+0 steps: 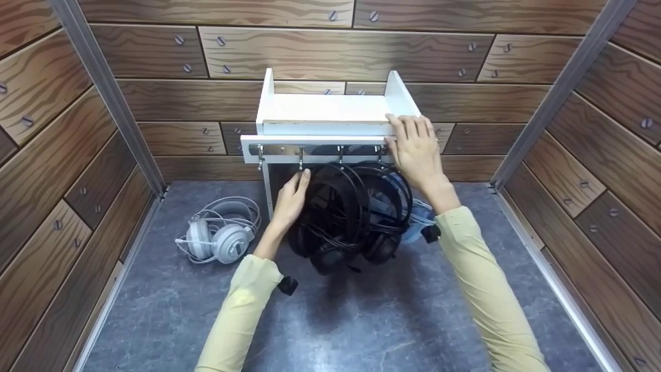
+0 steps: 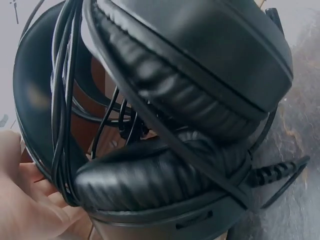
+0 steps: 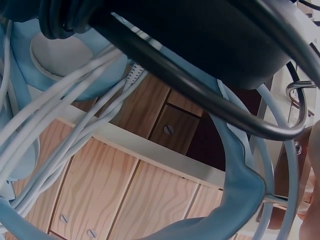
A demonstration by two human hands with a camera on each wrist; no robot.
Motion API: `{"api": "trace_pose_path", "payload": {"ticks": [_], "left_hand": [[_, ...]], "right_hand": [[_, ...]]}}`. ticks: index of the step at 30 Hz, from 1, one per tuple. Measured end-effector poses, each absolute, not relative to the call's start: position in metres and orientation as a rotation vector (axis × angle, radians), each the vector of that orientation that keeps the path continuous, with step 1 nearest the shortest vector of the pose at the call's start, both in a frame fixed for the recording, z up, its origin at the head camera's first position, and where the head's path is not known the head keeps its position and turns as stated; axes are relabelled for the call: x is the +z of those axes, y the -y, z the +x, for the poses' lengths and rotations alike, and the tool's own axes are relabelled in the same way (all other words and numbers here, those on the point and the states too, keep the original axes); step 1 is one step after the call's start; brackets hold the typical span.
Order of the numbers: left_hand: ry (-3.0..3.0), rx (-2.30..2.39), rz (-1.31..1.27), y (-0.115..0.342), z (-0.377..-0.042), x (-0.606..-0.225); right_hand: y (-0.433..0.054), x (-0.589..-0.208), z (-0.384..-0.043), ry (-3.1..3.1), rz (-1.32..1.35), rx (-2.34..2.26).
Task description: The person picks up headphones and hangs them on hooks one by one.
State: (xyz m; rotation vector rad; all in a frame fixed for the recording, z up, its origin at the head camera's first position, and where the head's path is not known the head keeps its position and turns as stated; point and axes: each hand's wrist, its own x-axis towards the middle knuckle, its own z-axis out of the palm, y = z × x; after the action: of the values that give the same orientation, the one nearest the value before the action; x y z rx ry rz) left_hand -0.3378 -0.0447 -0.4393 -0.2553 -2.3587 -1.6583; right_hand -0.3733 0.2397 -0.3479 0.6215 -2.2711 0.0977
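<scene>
My left hand (image 1: 292,199) grips the outer side of a pair of black headphones (image 1: 330,237) just below the hook rail (image 1: 320,140). In the left wrist view, its fingers (image 2: 42,192) curl at the headband, beside the bundled cable and a padded ear cup (image 2: 145,185). The headband top reaches the hooks near the middle. Beside it hang more black headphones (image 1: 384,243), overlapping blue headphones (image 3: 240,185) with pale cables. My right hand (image 1: 415,152) rests on the right end of the white shelf (image 1: 325,108), fingers extended over its front edge.
White headphones (image 1: 222,237) with a coiled cable lie on the grey floor (image 1: 170,320) to the left. Metal hooks (image 1: 260,155) line the rail. Wood-patterned walls (image 1: 310,54) and metal corner posts (image 1: 111,98) enclose the shelf.
</scene>
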Motion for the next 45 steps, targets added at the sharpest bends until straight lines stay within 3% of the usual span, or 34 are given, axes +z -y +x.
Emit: {"api": "trace_pose_path", "payload": {"ticks": [20, 28, 36, 45], "left_hand": [[2.041, -1.619, -0.254, 0.098, -0.328, -0.469], [1.893, -1.714, 0.000, 0.143, -0.320, -0.487], [2.011, -1.394, 0.348, 0.190, -0.305, -0.520], [2.313, -1.111, 0.151, 0.209, -0.294, -0.556]], "right_hand": [[-0.245, -0.351, -0.374, 2.269, 0.614, 0.089], [-0.248, -0.351, -0.376, 2.229, 0.610, 0.095], [-0.245, -0.351, -0.375, 2.239, 0.617, 0.099], [-0.240, -0.350, -0.376, 2.253, 0.618, 0.099]]}}
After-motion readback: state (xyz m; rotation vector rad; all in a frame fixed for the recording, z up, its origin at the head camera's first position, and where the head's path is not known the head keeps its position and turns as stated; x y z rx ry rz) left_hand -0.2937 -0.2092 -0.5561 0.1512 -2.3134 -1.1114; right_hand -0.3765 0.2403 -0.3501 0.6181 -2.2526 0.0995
